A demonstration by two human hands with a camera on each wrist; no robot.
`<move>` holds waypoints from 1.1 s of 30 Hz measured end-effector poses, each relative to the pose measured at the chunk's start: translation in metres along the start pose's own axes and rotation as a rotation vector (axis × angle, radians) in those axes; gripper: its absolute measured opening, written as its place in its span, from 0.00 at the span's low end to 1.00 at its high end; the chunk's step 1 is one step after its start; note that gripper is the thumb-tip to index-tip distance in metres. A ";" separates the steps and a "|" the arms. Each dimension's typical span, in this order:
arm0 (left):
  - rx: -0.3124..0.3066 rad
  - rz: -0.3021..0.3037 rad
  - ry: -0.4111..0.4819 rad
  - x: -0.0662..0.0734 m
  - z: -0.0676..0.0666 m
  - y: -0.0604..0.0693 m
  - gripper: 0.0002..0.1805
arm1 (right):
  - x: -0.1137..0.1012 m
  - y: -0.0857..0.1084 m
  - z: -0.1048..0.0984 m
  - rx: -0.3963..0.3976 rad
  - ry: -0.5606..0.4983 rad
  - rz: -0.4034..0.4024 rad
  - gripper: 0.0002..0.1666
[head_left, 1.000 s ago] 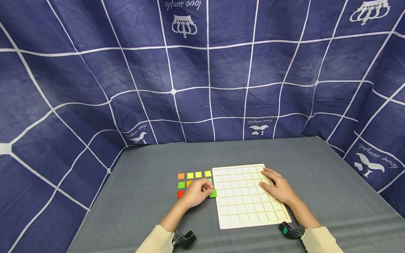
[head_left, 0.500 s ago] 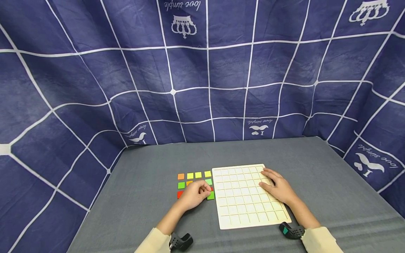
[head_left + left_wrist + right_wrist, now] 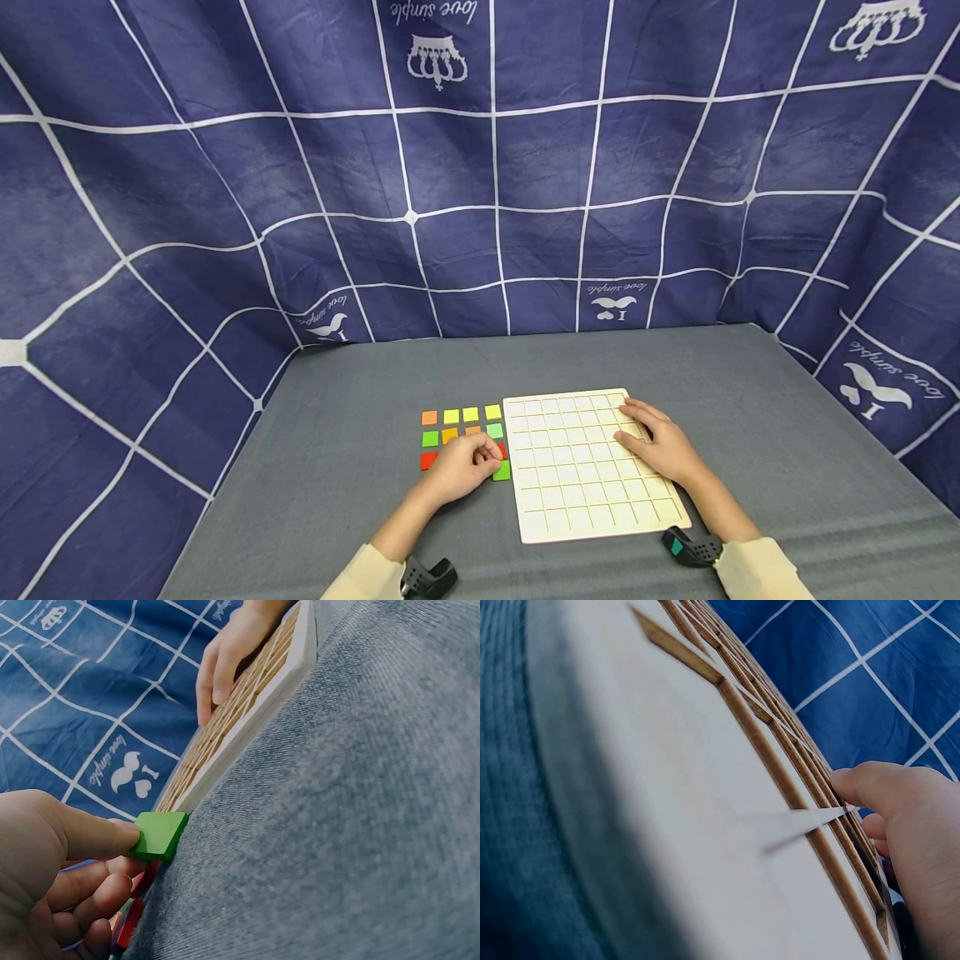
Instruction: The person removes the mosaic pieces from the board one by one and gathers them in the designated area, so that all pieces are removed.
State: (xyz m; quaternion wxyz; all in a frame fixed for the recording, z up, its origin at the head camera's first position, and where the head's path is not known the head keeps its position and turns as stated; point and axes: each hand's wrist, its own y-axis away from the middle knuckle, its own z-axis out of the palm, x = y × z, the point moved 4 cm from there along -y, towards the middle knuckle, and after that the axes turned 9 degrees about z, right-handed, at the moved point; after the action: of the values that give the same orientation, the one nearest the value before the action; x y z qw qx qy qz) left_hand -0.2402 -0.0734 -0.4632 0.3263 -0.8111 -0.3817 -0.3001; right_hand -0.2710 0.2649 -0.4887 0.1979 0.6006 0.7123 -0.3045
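Observation:
My left hand (image 3: 459,467) pinches a green square tile (image 3: 502,472) beside the left edge of a pale wooden grid board (image 3: 573,475). In the left wrist view the thumb lies on the green tile (image 3: 160,834), which is slightly tilted. A red tile (image 3: 502,451) shows just behind the fingers. Across the board, my right hand (image 3: 664,448) rests on its right side with fingers spread and fairly straight. The right wrist view shows that thumb (image 3: 862,784) on the board's raised ridges. My left hand hides part of the tile rows.
Left of the board lie rows of coloured tiles, among them an orange tile (image 3: 429,418), a yellow tile (image 3: 470,414), a green tile (image 3: 430,439) and a red tile (image 3: 428,461). A grey cloth (image 3: 360,392) covers the table. A blue checked curtain (image 3: 540,167) surrounds it.
My left hand has drawn the green tile left and toward me, away from the board's edge, uncovering the red tile behind it. The right hand and the board have stayed put.

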 end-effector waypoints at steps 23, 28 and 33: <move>0.006 0.043 -0.152 0.001 0.008 0.002 0.05 | 0.000 -0.001 0.001 -0.002 0.004 0.003 0.34; 0.007 0.043 -0.154 0.002 0.008 0.003 0.04 | 0.000 -0.001 0.000 -0.002 -0.001 -0.001 0.34; 0.015 0.043 -0.147 0.002 0.006 0.003 0.04 | 0.000 -0.001 0.000 0.002 -0.002 -0.001 0.34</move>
State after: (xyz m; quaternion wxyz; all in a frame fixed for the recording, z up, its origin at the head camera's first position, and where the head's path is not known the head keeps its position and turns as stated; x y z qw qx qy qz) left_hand -0.2354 -0.0692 -0.4664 0.3098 -0.8363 -0.3895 -0.2298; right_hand -0.2715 0.2648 -0.4885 0.1981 0.5999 0.7122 -0.3059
